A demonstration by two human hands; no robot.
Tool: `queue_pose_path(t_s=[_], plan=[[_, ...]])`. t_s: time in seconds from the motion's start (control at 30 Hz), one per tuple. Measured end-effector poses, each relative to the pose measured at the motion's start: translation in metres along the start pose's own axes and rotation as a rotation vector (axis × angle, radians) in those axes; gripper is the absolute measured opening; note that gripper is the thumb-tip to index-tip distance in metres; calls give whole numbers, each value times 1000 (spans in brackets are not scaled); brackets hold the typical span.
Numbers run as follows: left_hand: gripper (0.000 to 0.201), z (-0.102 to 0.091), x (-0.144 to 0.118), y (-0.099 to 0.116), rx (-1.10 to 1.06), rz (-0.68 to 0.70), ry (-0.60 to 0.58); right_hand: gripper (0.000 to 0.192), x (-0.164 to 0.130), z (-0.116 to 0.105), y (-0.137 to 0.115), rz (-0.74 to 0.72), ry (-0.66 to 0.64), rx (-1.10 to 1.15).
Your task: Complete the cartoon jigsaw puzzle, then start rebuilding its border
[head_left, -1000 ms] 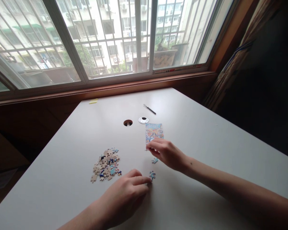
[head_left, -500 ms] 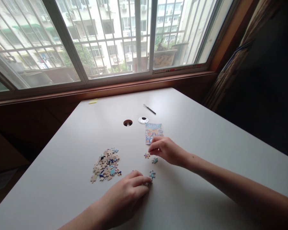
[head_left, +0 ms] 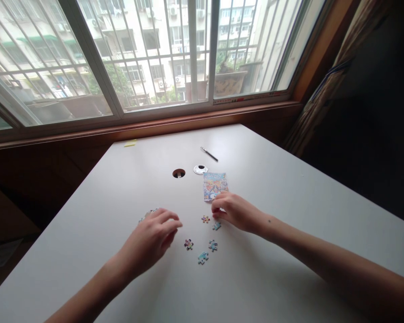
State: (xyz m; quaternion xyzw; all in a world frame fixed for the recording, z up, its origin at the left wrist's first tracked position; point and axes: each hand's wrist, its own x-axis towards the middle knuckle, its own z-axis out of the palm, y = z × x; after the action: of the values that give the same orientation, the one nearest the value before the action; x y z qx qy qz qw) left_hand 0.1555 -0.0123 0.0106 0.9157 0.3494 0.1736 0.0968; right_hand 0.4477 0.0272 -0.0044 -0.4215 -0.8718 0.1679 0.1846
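Note:
My left hand [head_left: 154, 233] is over the puzzle piece pile [head_left: 148, 215], covering most of it. Its fingers are bent and apart, with nothing visible between them. To its right lie a dark multicoloured puzzle piece [head_left: 188, 244] and two light blue ones, a lower piece [head_left: 203, 257] and an upper piece [head_left: 213, 245]. My right hand [head_left: 233, 211] has its fingers curled in toward the thumb; whether anything is between the tips is hidden. Just below its fingertips are a yellow-purple puzzle piece [head_left: 206, 219] and a teal puzzle piece [head_left: 216, 225]. Behind it lies a colourful picture sheet [head_left: 215, 184], partly covered by the fingers.
On the white table [head_left: 272, 278], a pen [head_left: 209, 154] lies toward the back. Nearby are a round cable hole [head_left: 179, 173] and its silver cover [head_left: 200, 169]. A yellow sticker [head_left: 130, 143] marks the far left edge. A barred window rises behind the table.
My left hand has moved up and left from the loose pieces to the pile, uncovering the dark multicoloured piece and the lower blue piece. My right hand has barely shifted.

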Motion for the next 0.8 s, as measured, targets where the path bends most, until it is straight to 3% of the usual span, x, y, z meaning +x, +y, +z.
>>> queue_pose_path(t_s=[0.1,0.2,0.53,0.8], plan=[[35,-1,-4,-28,216,-137,13,13,-1,2,0,-32,64,-9],[32,2,-8,-44,208,-208,-15,14,-1,4,-3,-41,95,-29],[16,-4,-8,-53,-118,-286,127,14,-2,5,-14,-88,73,-64],[12,0,-7,-55,-193,-394,273,13,-4,9,-15,-138,72,-40]])
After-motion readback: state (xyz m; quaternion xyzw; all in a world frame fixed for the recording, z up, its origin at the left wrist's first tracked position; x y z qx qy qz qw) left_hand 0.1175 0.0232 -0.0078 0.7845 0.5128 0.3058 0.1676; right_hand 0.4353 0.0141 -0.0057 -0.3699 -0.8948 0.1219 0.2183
